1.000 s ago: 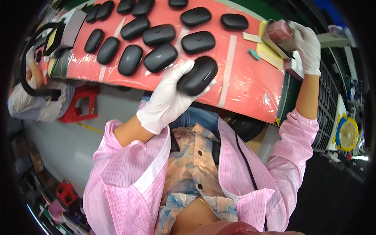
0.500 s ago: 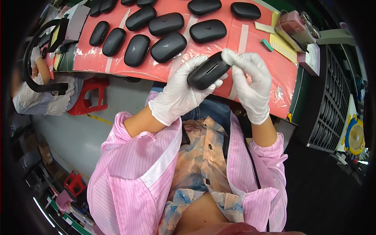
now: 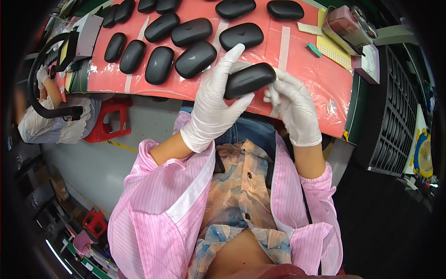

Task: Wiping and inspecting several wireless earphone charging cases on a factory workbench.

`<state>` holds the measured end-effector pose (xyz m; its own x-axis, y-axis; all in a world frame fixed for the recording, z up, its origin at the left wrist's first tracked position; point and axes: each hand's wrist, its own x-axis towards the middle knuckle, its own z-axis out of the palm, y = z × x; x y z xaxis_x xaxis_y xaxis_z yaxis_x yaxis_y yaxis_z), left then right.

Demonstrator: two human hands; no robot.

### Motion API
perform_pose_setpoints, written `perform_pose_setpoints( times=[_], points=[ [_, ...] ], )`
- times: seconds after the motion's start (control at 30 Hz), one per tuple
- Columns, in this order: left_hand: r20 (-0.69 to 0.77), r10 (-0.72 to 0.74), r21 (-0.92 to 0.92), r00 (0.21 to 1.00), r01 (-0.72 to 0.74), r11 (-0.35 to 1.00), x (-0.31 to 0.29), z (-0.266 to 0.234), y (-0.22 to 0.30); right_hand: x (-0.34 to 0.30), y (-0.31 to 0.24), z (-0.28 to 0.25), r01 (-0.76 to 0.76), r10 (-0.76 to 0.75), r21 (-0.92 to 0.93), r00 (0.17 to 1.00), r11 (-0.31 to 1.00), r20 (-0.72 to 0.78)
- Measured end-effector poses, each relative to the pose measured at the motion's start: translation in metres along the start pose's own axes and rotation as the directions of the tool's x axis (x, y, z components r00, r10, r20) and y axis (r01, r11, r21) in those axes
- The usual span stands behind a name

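Over the near edge of the table I hold a black oblong hard case (image 3: 251, 81), its long side tilted up to the right. My left hand (image 3: 213, 101), in a white glove, cradles the case's left end, with the thumb raised and loose and the fingers underneath. At the case's right end is my right hand (image 3: 297, 106), also gloved; its fingers are bent and grip that end, partly hidden behind it. Beyond my hands lie several similar black cases, the closest being one with a small lid mark (image 3: 241, 36) and another to its left (image 3: 195, 59).
A red mat (image 3: 320, 86) under clear film covers the table. A green-edged block (image 3: 314, 49), a yellow pad (image 3: 335, 52) and a bin with jars (image 3: 344, 28) stand at far right. A black rack (image 3: 395, 116) is beside the table. A co-worker's gloved hand (image 3: 42, 76) shows at left.
The case has turned, so its slotted side no longer shows. My left thumb has lifted away from it, and my right hand has moved down to its right end.
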<state>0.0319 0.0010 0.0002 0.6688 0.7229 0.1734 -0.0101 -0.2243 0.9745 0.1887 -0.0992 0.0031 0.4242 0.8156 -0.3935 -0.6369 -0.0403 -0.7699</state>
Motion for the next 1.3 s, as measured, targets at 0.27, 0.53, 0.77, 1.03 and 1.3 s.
perform_pose_setpoints(
  times=[0.27,0.53,0.77,1.03,1.3],
  points=[
    [0.012,0.325,0.443,0.945,-0.297,0.846,0.005,-0.004,0.005,-0.020,0.012,0.038,0.670,-0.566,-0.718,0.523,-0.189,0.637],
    [0.046,0.348,0.318,0.936,-0.344,0.883,0.006,-0.004,0.020,-0.020,0.023,0.025,0.084,-0.099,0.100,0.983,0.991,0.155],
    [-0.012,0.406,0.502,0.914,-0.345,0.793,0.004,-0.009,0.028,-0.026,0.002,0.030,0.680,-0.723,-0.717,0.417,-0.154,0.551],
    [0.021,0.402,0.512,0.915,-0.355,0.782,-0.002,-0.009,0.022,-0.028,0.003,0.038,0.480,-0.551,-0.670,0.825,0.566,0.125],
    [0.142,-0.314,-0.494,0.939,0.342,0.799,0.006,-0.012,0.019,-0.010,-0.008,0.021,0.516,-0.556,-0.498,0.827,0.697,0.079]
  ],
)
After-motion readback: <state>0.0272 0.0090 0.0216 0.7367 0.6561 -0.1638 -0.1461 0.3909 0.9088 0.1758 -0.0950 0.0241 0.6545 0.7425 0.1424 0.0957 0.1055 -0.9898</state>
